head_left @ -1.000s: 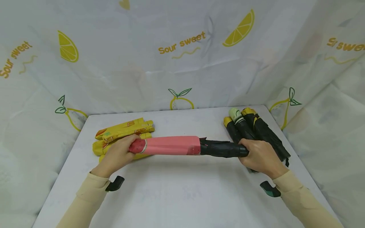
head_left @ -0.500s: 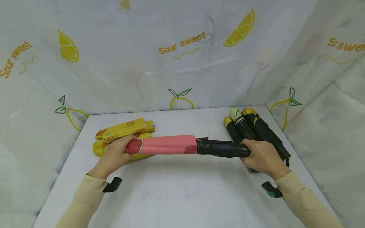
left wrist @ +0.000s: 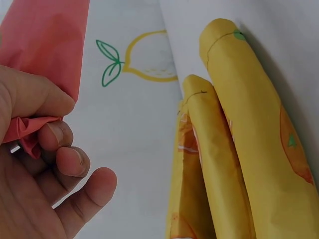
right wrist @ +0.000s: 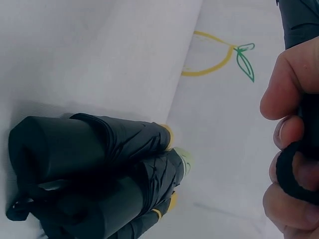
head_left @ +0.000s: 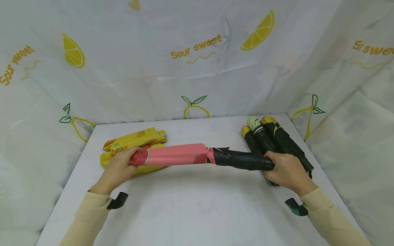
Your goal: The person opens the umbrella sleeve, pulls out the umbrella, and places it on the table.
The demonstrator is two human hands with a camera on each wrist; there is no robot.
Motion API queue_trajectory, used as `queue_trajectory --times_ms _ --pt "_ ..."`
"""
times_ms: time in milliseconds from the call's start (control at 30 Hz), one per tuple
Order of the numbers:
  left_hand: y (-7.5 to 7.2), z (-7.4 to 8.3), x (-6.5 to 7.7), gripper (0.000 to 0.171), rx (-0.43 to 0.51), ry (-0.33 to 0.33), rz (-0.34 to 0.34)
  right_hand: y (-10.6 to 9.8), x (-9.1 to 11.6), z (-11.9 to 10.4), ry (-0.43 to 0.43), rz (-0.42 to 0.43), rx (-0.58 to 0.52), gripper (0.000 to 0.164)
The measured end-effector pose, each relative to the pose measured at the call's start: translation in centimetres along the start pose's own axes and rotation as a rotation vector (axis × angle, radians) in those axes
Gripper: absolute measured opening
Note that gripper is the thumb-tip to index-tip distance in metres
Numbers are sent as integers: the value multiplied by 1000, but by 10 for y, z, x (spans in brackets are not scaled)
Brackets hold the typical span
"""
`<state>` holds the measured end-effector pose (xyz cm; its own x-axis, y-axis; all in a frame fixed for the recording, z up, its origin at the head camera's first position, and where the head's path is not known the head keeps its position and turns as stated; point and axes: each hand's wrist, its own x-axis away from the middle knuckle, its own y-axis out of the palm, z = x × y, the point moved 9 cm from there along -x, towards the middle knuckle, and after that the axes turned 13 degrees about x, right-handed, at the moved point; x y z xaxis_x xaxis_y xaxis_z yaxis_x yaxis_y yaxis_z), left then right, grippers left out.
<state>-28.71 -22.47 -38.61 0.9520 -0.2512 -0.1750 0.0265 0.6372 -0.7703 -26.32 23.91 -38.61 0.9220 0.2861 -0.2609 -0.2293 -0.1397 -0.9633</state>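
Above the table, a pink umbrella sleeve (head_left: 175, 154) with a watermelon print lies end to end with a black folded umbrella (head_left: 244, 160). A short pink stretch of the umbrella shows where the two meet. My left hand (head_left: 116, 170) pinches the sleeve's left end; in the left wrist view, pink fabric bunches between thumb and index finger, the other fingers loosely bent. My right hand (head_left: 287, 172) grips the umbrella's handle end; in the right wrist view a black wrist loop (right wrist: 286, 172) hangs at the fingers. Beneath my left hand lie several yellow sleeves (head_left: 135, 138) with orange prints.
Several black folded umbrellas (head_left: 284, 143) with yellow or pale green ends lie side by side at the table's right, partly under my right hand. The white table (head_left: 191, 208) meets a white lemon-print cloth (head_left: 138, 85) at the back and sides.
My left hand has moved left with the pink sleeve, and my right hand slightly right with the umbrella. A pink stretch of the umbrella has come into view between them.
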Motion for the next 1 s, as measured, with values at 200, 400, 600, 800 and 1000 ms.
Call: queue_trajectory --times_ms 200,400,600,800,1000 --pt "-4 -4 4 40 -6 10 30 3 8 8 30 4 8 21" --pt "-7 -14 9 38 32 -44 27 6 16 19 53 55 8 21" --pt "-7 -33 13 34 58 -100 24 22 18 30 124 -8 -59 19" --pt "-5 -53 17 27 46 -148 42 53 24 35 236 -147 -152 36" --pt "-1 -70 22 27 23 -209 79 96 35 33 410 -420 -274 87"
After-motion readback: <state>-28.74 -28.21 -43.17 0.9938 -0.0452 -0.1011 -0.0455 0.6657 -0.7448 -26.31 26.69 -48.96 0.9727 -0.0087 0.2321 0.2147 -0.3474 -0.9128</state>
